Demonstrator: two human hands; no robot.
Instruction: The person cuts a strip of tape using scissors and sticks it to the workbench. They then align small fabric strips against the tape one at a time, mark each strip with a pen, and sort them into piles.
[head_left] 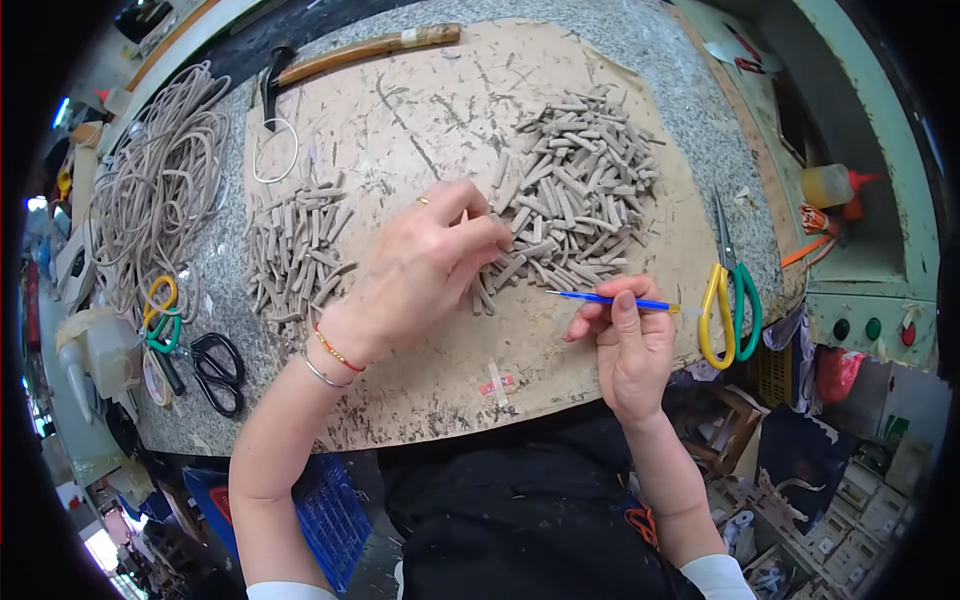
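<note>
My left hand reaches across to the left edge of a large pile of short grey cord pieces. Its thumb and fingers are bent together there, and whatever they pinch is hidden. In my right hand a slim blue pen lies between thumb and fingers, its pointed tip toward the left, just below the pile. A smaller pile of similar cut pieces rests left of my left wrist. Both piles lie on a stained brown board.
A hammer lies at the back, near a pale cord loop. Long grey cords are heaped at left. Black-handled scissors and yellow-and-green-handled scissors flank the board. A glue bottle stands at right.
</note>
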